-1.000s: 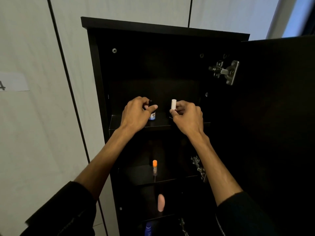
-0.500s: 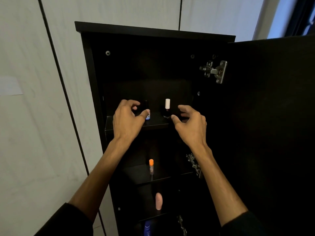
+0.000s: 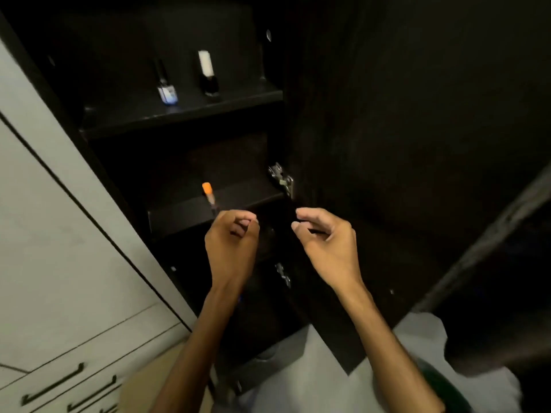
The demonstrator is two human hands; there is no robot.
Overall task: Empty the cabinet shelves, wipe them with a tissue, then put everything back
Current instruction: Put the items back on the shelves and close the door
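Observation:
A dark cabinet stands open, its top shelf holding two small bottles. One bottle has a black cap and a blue label; the other is black with a white cap. On the shelf below stands an orange-capped tube. My left hand hangs in front of that lower shelf with loosely curled fingers, holding nothing. My right hand is beside it, fingers also relaxed and empty. Both hands are well below the two bottles. Items on lower shelves are hidden behind my hands.
The open cabinet door fills the right side, with metal hinges on its inner edge. White wall panels and drawers with dark handles lie at the left. Something white sits low at the right.
Both hands let go of the two bottles on the top shelf and dropped down to the second shelf's level. The camera tilted downward.

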